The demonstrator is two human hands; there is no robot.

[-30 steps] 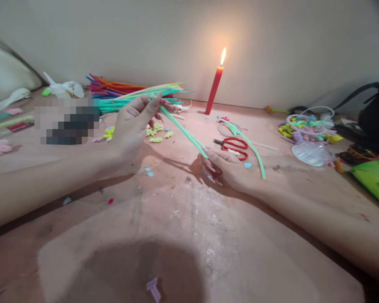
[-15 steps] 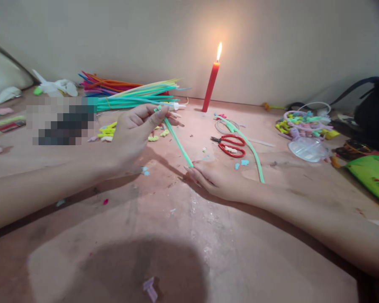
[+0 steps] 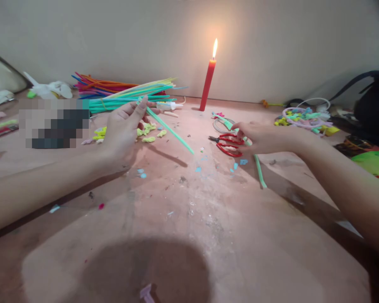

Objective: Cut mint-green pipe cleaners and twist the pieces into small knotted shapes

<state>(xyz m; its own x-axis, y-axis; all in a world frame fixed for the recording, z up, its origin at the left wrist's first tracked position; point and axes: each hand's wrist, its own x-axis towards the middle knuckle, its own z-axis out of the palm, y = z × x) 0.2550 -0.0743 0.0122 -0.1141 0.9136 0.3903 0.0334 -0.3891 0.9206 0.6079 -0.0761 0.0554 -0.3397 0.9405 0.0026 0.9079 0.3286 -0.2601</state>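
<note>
My left hand pinches one end of a light green pipe cleaner between thumb and fingers. The free end slants down to the right above the tabletop. My right hand is over the red handles of a small pair of scissors, fingers bent and slightly apart. Its fingertips are at the upper handle; whether they touch it I cannot tell. The scissors lie flat, blades to the left. Under the right hand runs a second green pipe cleaner, partly hidden.
A lit red candle stands near the wall. Bundled coloured pipe cleaners lie at back left, with yellow twisted pieces in front. A heap of pastel pieces is at right, near a green packet. Blue scraps dot the table.
My right hand has let go of the pipe cleaner's lower end and moved right and away to the scissors. My left hand, still holding the pipe cleaner, has shifted slightly left.
</note>
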